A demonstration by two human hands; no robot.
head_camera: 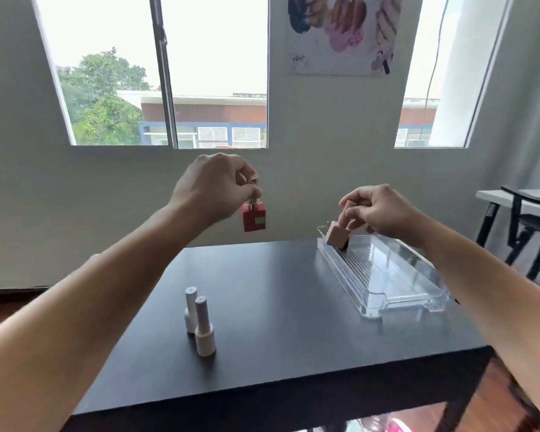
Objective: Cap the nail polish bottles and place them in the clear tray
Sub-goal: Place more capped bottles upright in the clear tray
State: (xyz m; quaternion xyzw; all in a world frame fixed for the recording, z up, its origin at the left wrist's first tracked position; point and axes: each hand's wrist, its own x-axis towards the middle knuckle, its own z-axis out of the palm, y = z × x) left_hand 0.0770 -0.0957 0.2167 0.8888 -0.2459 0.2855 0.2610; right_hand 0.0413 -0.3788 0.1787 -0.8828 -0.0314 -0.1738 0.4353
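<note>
**Two small bottles in the air, one at the tray's corner**

The left hand [212, 185] is raised over the far edge of the surface [278, 363], at about 11 o'clock. Its fingers pinch the cap of the red bottle [254, 219], and the square body hangs free below. The right hand [378, 210] has its fingers closed round the top of the pink bottle [336, 236]. That bottle is tilted at the 11 o'clock corner of the clear tray [371, 307], right at the tray wall. I cannot tell whether its base touches the tray floor.

These bottles look small, stiff and light, probably glass, so breakable if dropped onto the hard top. Their flat sides look smooth and likely slick. Held by the cap alone, a bottle depends on the cap being screwed tight, so gripping the square body would be the safer hold. The tilted pink one probably needs righting before it is let go, or it may tip over.

The tray lies at 2 o'clock, long and shallow with low walls and a ribbed floor. It holds plenty of free room behind the pink bottle. Its near end sits close to the surface's 4 o'clock edge.

At 9 o'clock a white bottle [190, 310] and a pale bottle [204, 328] stand upright, just beside each other and capped. Open dark top lies between them and the tray. A chair [530, 226] stands off to the right, well apart.
</note>
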